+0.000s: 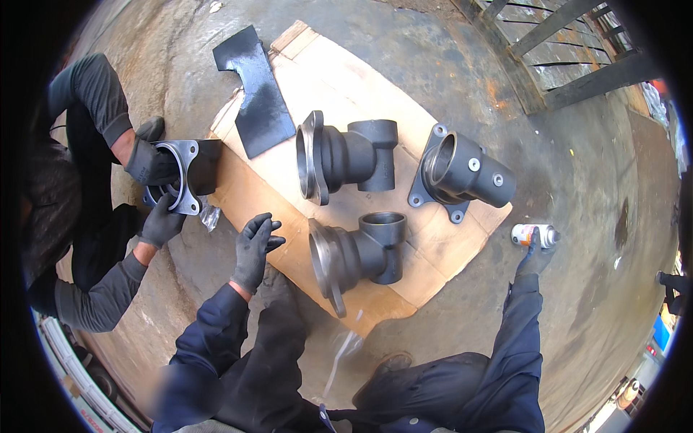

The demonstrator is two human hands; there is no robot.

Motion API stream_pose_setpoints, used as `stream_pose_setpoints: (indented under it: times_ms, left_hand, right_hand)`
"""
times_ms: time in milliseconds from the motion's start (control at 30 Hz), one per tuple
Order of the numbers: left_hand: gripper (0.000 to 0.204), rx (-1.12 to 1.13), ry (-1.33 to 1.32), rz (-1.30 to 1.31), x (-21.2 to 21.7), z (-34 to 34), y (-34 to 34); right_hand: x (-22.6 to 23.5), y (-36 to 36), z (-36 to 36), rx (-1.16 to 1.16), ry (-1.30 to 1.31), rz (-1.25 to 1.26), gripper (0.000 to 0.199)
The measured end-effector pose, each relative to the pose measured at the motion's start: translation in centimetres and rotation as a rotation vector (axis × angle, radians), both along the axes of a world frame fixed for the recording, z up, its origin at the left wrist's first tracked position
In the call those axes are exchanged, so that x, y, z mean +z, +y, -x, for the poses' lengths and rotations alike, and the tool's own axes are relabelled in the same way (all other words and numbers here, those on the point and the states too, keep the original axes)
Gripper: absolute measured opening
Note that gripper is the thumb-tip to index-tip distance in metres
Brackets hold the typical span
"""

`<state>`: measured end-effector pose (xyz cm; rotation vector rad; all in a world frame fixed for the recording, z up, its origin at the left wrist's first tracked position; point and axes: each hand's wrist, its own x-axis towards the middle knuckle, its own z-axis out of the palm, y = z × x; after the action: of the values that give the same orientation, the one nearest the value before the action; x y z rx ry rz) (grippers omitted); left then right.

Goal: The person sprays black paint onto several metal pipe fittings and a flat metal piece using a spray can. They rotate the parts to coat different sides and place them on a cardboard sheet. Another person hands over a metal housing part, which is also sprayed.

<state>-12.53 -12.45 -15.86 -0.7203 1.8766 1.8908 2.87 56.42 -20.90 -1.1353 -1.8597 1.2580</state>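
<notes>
left hand (255,247), gloved, fingers spread, hovers at 9 o'clock of nearest black flanged casting (355,258) on cardboard sheet (249,195). right hand (534,260) grips spray can (535,234) at 3 o'clock, off the cardboard. co-worker's gloved hands (155,191) hold another casting (189,172) at 9 o'clock.

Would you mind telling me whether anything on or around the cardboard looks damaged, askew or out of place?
The cardboard sheet is blotched dark around the three cast fittings lying on their sides. A torn black sheet lies askew across its top-left corner. The right hand reaches a spray can lying on the bare floor.
</notes>
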Motion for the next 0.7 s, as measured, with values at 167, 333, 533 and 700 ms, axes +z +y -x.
stream_pose_setpoints:
  times_ms: [167, 333, 533, 700]
  left_hand:
    - [0.037, 0.027, 0.017, -0.002, -0.7, -1.5, -0.9]
    - [0.035, 0.048, 0.029, -0.022, -1.4, -3.3, -0.7]
    - [0.033, 0.034, 0.034, -0.045, -2.6, -7.4, -0.4]
    - [0.031, -0.049, 0.052, -0.005, -4.1, -11.3, -0.6]
  right_hand:
    - [8.9, -3.4, 0.6, 0.087, 0.032, -0.279, 0.075]
    - [19.7, -13.6, 5.1, 0.527, 0.211, -0.027, 0.1]
    - [23.9, -23.3, 11.2, 0.806, 0.282, 0.419, 0.097]
    - [23.6, -26.9, 13.6, 0.788, 0.263, 0.543, 0.092]
